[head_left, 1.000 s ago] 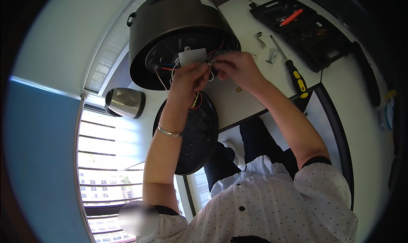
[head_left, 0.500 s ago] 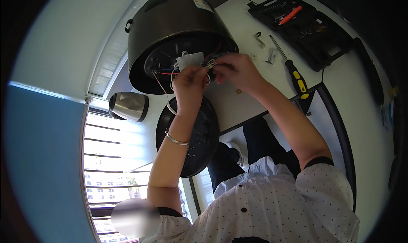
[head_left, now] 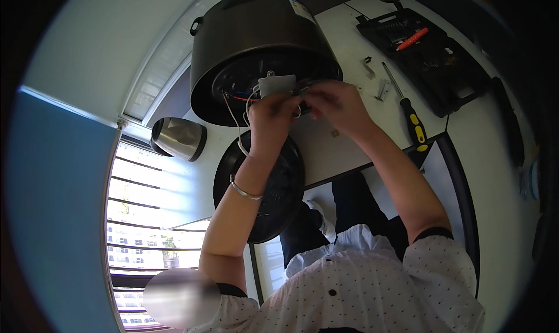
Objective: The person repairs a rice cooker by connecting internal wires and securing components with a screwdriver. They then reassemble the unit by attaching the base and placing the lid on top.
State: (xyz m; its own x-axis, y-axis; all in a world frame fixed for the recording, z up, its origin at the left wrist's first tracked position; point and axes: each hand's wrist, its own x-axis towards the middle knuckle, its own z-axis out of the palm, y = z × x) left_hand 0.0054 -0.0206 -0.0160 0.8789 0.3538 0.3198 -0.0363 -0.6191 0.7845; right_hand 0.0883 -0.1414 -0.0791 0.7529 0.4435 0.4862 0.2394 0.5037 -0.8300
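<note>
A dark, pot-shaped appliance housing (head_left: 259, 27), which looks like a rice cooker body, lies on its side with its open underside toward me. In that opening a light metal plate (head_left: 278, 85) stands among a red wire (head_left: 240, 98) and a white wire (head_left: 233, 113). My left hand (head_left: 271, 120) is closed in a pinch just below the plate; its fingertips hide what they hold. Close beside it, my right hand (head_left: 342, 104) pinches at the wires right of the plate. Its fingers are blurred, and whatever lies between them cannot be made out.
Below my left forearm sits a round black cover (head_left: 286, 178). On the right lie a yellow-black screwdriver (head_left: 412, 120), small metal brackets (head_left: 382, 90) and an open tool case (head_left: 442, 71) holding a red tool (head_left: 413, 39). A silver kettle (head_left: 177, 138) stands on the left.
The whole view has shifted, so the housing appears farther right. My fingers have moved slightly at the plate's edge; the small pale square piece earlier seen at my right fingertips is now hidden.
</note>
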